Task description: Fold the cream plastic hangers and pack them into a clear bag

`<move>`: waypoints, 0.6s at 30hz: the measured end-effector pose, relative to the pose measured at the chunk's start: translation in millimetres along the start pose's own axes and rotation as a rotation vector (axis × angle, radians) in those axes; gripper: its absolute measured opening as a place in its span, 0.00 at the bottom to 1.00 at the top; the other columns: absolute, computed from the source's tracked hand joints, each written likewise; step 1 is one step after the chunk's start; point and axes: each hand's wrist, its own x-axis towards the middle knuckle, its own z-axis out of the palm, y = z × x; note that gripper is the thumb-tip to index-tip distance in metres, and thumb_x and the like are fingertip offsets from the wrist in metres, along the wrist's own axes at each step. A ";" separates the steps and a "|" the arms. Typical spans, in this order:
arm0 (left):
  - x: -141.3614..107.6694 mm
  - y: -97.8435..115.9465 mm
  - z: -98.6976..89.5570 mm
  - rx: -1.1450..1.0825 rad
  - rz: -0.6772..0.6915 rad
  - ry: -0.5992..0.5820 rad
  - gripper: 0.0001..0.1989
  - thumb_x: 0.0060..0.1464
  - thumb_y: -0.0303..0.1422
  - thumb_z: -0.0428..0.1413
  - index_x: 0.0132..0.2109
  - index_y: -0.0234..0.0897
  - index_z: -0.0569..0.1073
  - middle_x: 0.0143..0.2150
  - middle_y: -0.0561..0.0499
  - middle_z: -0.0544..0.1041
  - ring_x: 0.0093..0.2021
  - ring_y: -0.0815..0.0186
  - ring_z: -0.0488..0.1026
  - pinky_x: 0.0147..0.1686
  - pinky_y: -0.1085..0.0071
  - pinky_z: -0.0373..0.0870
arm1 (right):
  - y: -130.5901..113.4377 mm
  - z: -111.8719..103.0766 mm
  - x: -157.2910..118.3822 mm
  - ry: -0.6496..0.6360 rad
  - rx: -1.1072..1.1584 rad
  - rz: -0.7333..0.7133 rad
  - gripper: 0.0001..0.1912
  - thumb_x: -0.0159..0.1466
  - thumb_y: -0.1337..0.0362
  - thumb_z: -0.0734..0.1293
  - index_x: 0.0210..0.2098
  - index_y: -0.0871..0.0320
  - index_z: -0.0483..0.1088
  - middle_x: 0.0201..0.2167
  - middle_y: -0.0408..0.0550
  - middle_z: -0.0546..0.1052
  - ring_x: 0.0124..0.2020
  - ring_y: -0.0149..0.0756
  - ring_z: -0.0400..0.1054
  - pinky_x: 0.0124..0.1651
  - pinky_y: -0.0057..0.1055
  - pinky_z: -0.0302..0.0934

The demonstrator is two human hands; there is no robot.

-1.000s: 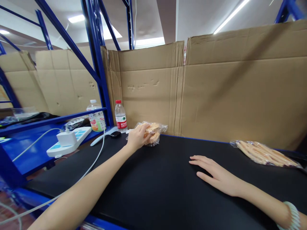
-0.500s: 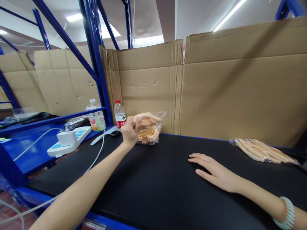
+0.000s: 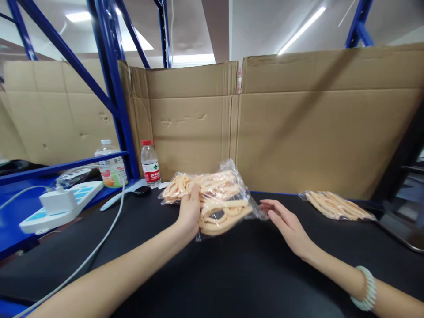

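My left hand [image 3: 189, 212] is closed around a clear plastic bag of flat, curved beige pieces [image 3: 225, 216], held tilted over the black tabletop [image 3: 232, 274]. What the pieces are, I cannot tell. Just behind that hand, more beige pieces in clear plastic [image 3: 179, 187] rest on the table near the cardboard. My right hand [image 3: 291, 227] has its thumb and fingers apart at the right end of the held bag. Its fingertips are at the loose plastic edge; whether they touch it is unclear. A pale coiled band circles the right wrist.
Another bag of beige pieces [image 3: 338, 205] lies at the right. A red-capped water bottle [image 3: 150, 165], a brush-like tool with a pale handle [image 3: 121, 194], a drink bottle [image 3: 111, 170] and a power strip [image 3: 82, 194] stand left. A white cable [image 3: 106, 238] crosses the table; cardboard [image 3: 314, 132] walls the back.
My left hand has brought the bag nearer and lower, with more pieces now showing behind it. My right hand has come up to the bag's right end. The view has turned right.
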 end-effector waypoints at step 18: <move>-54.5 -19.9 10.2 -0.027 -0.202 -0.184 0.28 0.45 0.57 0.56 0.34 0.32 0.74 0.33 0.44 0.79 0.36 0.56 0.75 0.32 0.69 0.70 | -25.0 12.1 -18.8 0.162 -0.446 -0.266 0.17 0.62 0.68 0.61 0.50 0.54 0.57 0.33 0.43 0.69 0.28 0.31 0.64 0.33 0.30 0.63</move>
